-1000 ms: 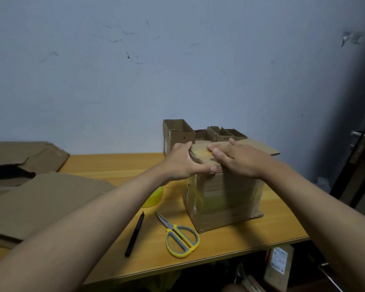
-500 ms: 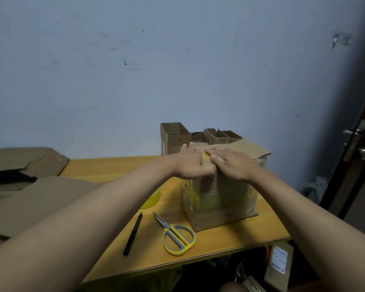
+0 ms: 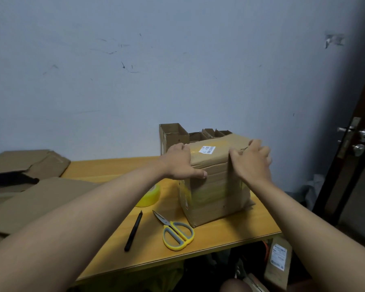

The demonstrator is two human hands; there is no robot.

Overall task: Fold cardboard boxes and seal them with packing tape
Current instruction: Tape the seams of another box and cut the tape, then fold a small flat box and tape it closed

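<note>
Here, a cardboard box point(image 3: 215, 186) is standing near the right edge of the wooden desk point(image 3: 209, 247), its top flaps folded down and a small white label point(image 3: 207, 150) showing on top. The left hand point(image 3: 180, 163) is resting on the box's top left edge, fingers lying over the top and out of sight, thumb stretched flat along the near face. The right hand point(image 3: 252, 161) is sitting at the top right edge with its fingers curled over the flap; whether it is actually pinching the cardboard cannot be told, as the fingers are blurred. Both hands are well apart from each other, with the label between them.

A roll of yellow packing tape point(image 3: 150, 196) is lying on the desk just beside the box's left side, partly hidden by the left forearm. Yellow-handled scissors point(image 3: 174, 232) are lying near the front edge of the desk, close to the box's near corner, blades pointing towards the tape. A black pen point(image 3: 133, 230) is lying to their left, roughly parallel to them. Small open cartons point(image 3: 173, 133) are standing at the back edge of the desk behind the box, against the wall. Flattened cardboard sheets point(image 3: 30, 199) are lying stacked at the left end of the desk.
</note>
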